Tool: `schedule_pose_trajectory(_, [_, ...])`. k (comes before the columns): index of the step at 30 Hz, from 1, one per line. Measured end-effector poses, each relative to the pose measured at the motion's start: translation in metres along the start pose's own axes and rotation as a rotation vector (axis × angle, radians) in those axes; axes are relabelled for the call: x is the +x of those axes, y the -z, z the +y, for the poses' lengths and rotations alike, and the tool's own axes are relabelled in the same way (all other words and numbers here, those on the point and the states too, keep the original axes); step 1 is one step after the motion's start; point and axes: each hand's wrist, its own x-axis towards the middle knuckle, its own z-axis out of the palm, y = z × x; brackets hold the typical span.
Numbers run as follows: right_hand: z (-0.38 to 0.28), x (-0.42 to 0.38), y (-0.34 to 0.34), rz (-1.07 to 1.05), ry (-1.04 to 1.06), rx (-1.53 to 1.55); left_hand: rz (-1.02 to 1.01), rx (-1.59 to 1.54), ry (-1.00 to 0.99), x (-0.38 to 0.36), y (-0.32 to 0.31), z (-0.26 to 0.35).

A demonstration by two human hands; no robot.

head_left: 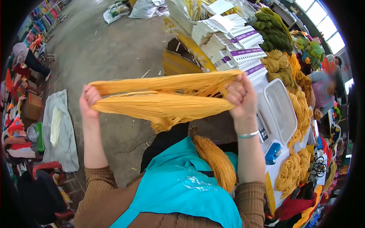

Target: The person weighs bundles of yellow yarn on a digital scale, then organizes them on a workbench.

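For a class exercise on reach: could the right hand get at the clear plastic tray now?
Probably yes: the tray sits on that side with nothing visible between, but the right hand is gripping the yellow yarn.

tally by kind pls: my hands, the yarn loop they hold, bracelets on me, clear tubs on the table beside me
left hand and right hand: 2
yarn loop: 1
bracelet: 1
clear tub: 1
total: 5
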Motion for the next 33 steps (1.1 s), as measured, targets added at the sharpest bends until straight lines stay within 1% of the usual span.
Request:
schedule_pose_trajectory(1, [-0.01, 0.006, -0.004, 0.022, 0.036, -0.029, -0.008, -0.007, -0.069, -0.019, 0.017, 0.032])
schedule_pose_trajectory(3, [-0.027, 0.019, -0.014, -0.033, 0.034, -0.064, 0.121, -0.004, -0.273, -0.06, 0.049, 0.085])
schedule_pose_trajectory(4, [-0.033, 0.025, -0.022, -0.073, 0.029, -0.111, 0.172, 0.017, -0.33, -0.077, 0.063, 0.102])
schedule_pose_trajectory(5, [-0.039, 0.031, -0.035, 0.005, 0.064, -0.132, 0.223, 0.038, -0.386, -0.092, 0.079, 0.12])
schedule_pose_trajectory(6, [-0.049, 0.037, -0.047, 0.013, 0.142, -0.193, 0.267, 0.004, -0.424, -0.109, 0.106, 0.145])
schedule_pose_trajectory(7, [-0.058, 0.043, -0.057, 0.019, 0.216, -0.253, 0.268, 0.001, -0.434, -0.126, 0.124, 0.155])
schedule_pose_trajectory(8, [-0.067, 0.048, -0.068, 0.033, 0.261, -0.298, 0.371, 0.036, -0.516, -0.139, 0.137, 0.163])
schedule_pose_trajectory(10, [-0.09, 0.063, -0.073, -0.02, 0.256, -0.32, 0.566, 0.061, -0.638, -0.153, 0.136, 0.155])
schedule_pose_trajectory(11, [-0.098, 0.068, -0.082, -0.045, 0.256, -0.34, 0.565, 0.057, -0.644, -0.157, 0.14, 0.155])
schedule_pose_trajectory(13, [-0.118, 0.078, -0.1, -0.01, 0.382, -0.36, 0.617, 0.119, -0.675, -0.167, 0.153, 0.153])
schedule_pose_trajectory(14, [-0.124, 0.077, -0.111, -0.07, 0.374, -0.346, 0.616, 0.117, -0.677, -0.166, 0.154, 0.153])
schedule_pose_trajectory(16, [-0.132, 0.08, -0.129, -0.083, 0.482, -0.317, 0.749, 0.326, -0.746, -0.163, 0.155, 0.143])
schedule_pose_trajectory(17, [-0.135, 0.079, -0.135, -0.133, 0.484, -0.302, 0.795, 0.477, -0.804, -0.156, 0.142, 0.128])
schedule_pose_trajectory(18, [-0.14, 0.081, -0.137, -0.114, 0.558, -0.316, 0.792, 0.471, -0.805, -0.148, 0.129, 0.117])
schedule_pose_trajectory(20, [-0.143, 0.082, -0.138, -0.076, 0.673, -0.385, 0.957, 0.687, -0.97, -0.141, 0.114, 0.102])
schedule_pose_trajectory(21, [-0.139, 0.082, -0.137, -0.081, 0.665, -0.387, 1.037, 0.814, -0.973, -0.141, 0.111, 0.101])
schedule_pose_trajectory(22, [-0.134, 0.082, -0.135, 0.047, 0.74, -0.534, 1.04, 0.812, -0.979, -0.14, 0.107, 0.098])
schedule_pose_trajectory(23, [-0.129, 0.083, -0.134, 0.178, 0.813, -0.68, 1.088, 1.005, -1.023, -0.137, 0.102, 0.093])
schedule_pose_trajectory(24, [-0.133, 0.09, -0.123, 0.257, 1.019, -1.016, 1.131, 1.2, -1.058, -0.136, 0.1, 0.091])
schedule_pose_trajectory(25, [-0.141, 0.091, -0.114, 0.256, 1.019, -1.018, 1.132, 1.198, -1.056, -0.14, 0.102, 0.097])
schedule_pose_trajectory(27, [-0.15, 0.091, -0.101, 0.286, 1.097, -1.556, 1.079, 1.457, -0.954, -0.153, 0.102, 0.111])
schedule_pose_trajectory(28, [-0.158, 0.093, -0.087, 0.282, 0.978, -1.586, 0.999, 1.467, -0.868, -0.154, 0.099, 0.112])
schedule_pose_trajectory(29, [-0.146, 0.082, -0.086, 0.302, 0.78, -1.509, 1.0, 1.469, -0.861, -0.15, 0.082, 0.104])
schedule_pose_trajectory(31, [-0.084, 0.052, -0.102, 0.303, 0.434, -1.377, 0.739, 0.995, -0.564, -0.143, 0.048, 0.088])
schedule_pose_trajectory(32, [-0.071, 0.04, -0.09, 0.173, 0.016, -1.025, 0.554, 0.787, -0.519, -0.139, 0.04, 0.085])
schedule_pose_trajectory(33, [-0.072, 0.038, -0.073, 0.118, 0.059, -0.722, 0.556, 0.786, -0.522, -0.136, 0.041, 0.087])
